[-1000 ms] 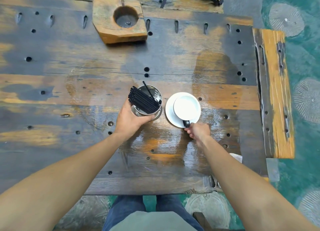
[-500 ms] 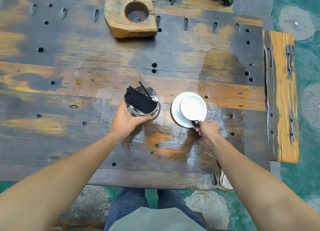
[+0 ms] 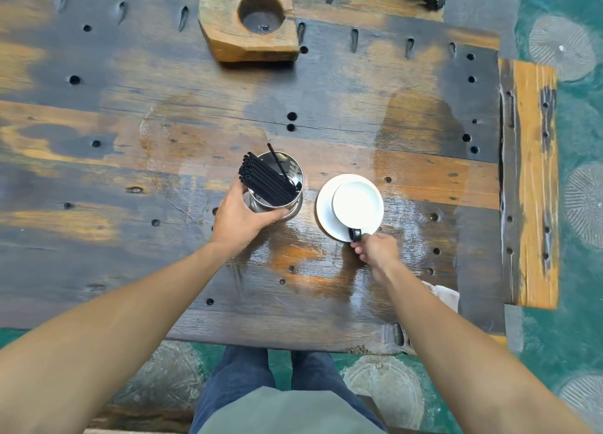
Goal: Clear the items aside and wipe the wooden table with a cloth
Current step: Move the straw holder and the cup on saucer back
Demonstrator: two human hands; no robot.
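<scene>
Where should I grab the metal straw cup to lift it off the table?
Grip the metal straw cup round its side wall below the rim, coming from the near left, as the left hand does. The black straws lean out over the top, so a grasp from above is probably blocked.

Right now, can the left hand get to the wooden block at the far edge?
Probably not freely: the left hand grips the steel straw holder. The table between it and the wooden block looks bare, so set the holder down first.
</scene>
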